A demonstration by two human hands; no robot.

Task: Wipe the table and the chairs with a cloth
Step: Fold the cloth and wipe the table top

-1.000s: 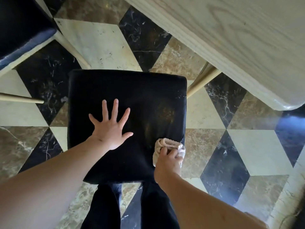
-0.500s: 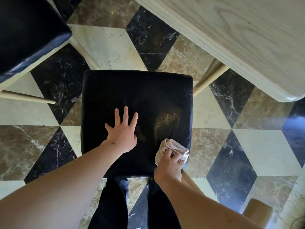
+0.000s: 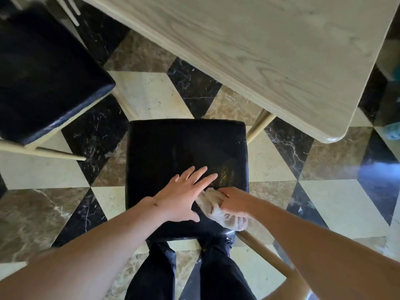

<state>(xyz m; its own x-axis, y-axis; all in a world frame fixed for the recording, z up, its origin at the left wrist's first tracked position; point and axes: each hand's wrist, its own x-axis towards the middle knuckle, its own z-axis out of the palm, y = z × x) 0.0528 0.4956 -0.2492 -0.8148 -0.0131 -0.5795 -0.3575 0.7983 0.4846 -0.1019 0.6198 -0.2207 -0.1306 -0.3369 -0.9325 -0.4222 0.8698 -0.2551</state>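
Observation:
A chair with a black padded seat (image 3: 186, 146) stands directly below me. My left hand (image 3: 184, 195) lies flat on the near half of the seat, fingers spread and pointing toward the far right. My right hand (image 3: 234, 202) grips a crumpled beige cloth (image 3: 218, 210) and presses it against the seat's near right corner, right beside my left hand. The pale wooden table (image 3: 270, 50) fills the upper right, its rounded corner just beyond the chair.
A second black-seated chair (image 3: 43, 76) with pale wooden legs stands at the upper left. A wooden chair rail (image 3: 266, 256) runs under my right forearm. My dark trouser legs (image 3: 190, 273) stand against the seat's near edge. The floor is patterned marble tile.
My left hand slid right across the seat, closer to the cloth. My right hand turned and dragged the cloth along the seat's near right corner. The view shifted, so more of the table shows.

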